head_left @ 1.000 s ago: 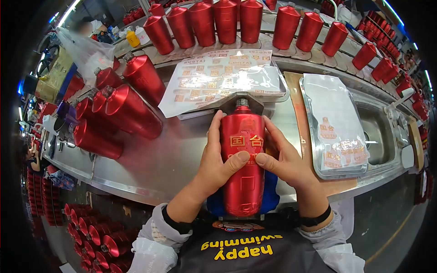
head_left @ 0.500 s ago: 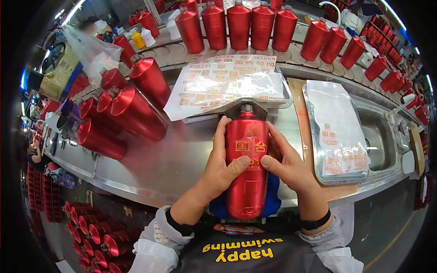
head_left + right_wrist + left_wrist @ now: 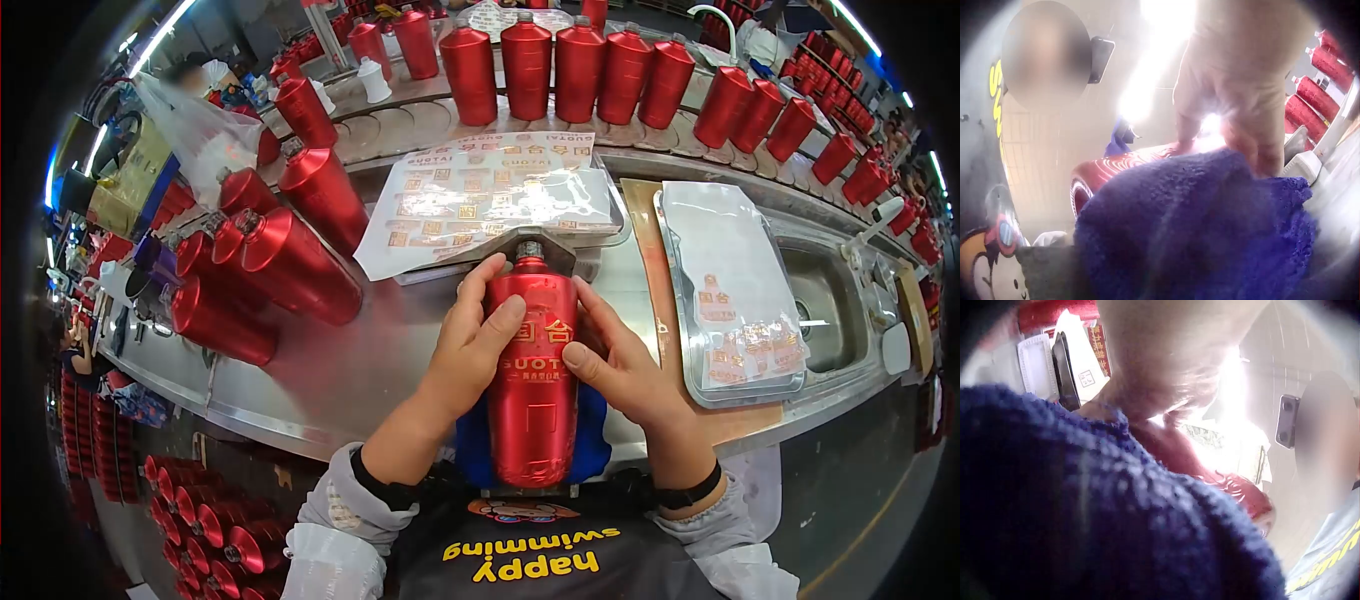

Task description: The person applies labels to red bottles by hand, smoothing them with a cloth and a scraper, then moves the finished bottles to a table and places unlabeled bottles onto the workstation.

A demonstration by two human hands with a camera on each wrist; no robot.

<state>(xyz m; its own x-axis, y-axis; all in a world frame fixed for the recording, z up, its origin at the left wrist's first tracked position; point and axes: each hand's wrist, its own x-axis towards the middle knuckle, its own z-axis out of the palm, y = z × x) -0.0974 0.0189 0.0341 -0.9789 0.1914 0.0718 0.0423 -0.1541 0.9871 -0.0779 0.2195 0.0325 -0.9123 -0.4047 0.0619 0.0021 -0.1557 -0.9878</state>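
Observation:
A red bottle point(image 3: 533, 400) with gold lettering and a dark neck lies tilted back over a blue cloth point(image 3: 592, 430), neck pointing away from me. My left hand point(image 3: 465, 340) holds its left side, thumb along the front beside the lettering. On the other side my right hand point(image 3: 625, 365) grips it, thumb tip at the right end of the lettering. Fingers of both hands reach along the bottle's flanks. In the left wrist view the cloth point(image 3: 1085, 506) hides much of the bottle point(image 3: 1250, 500). Part of the bottle point(image 3: 1110, 169) shows beyond the cloth in the right wrist view.
Printed label sheets point(image 3: 480, 190) lie on a tray beyond the bottle. Another tray point(image 3: 735, 395) with labels is at right, beside a sink point(image 3: 840, 310). Several red bottles point(image 3: 300, 265) stand at left; more point(image 3: 580, 75) line the curved conveyor behind.
My left thumb has slid up and outward, and the right thumb has shifted slightly, uncovering the lower lettering. Bottles on the conveyor have moved to the right.

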